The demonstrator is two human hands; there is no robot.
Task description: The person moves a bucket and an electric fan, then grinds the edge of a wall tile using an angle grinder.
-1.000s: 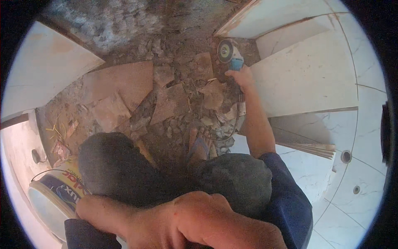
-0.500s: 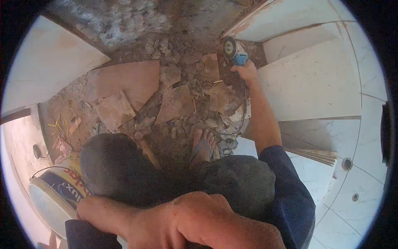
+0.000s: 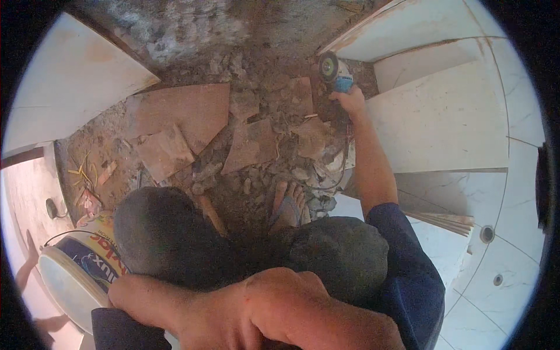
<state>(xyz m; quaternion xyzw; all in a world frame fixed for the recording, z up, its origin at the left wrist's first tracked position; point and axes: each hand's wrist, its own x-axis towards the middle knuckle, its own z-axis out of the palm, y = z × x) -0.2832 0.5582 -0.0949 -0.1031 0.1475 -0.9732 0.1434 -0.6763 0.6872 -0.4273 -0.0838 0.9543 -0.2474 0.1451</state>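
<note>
Rubble and broken brown tile slabs (image 3: 192, 111) cover the floor before us, with pale tiled steps (image 3: 443, 122) to our right. Our right hand (image 3: 350, 100) grips a blue angle grinder (image 3: 333, 71) at the steps' edge, and we judge a firm hold, disc clear of our sandalled foot (image 3: 287, 204), serves best. Our left hand (image 3: 140, 300) rests loosely curled across our knees, beside a white paint bucket (image 3: 79, 274) whose contents we cannot see.

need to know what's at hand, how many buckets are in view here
1. A white bucket with a blue band stands at the lower left, beside the person's left knee. Its lower part is cut off by the picture's rim, and the knees could hide others.
</note>
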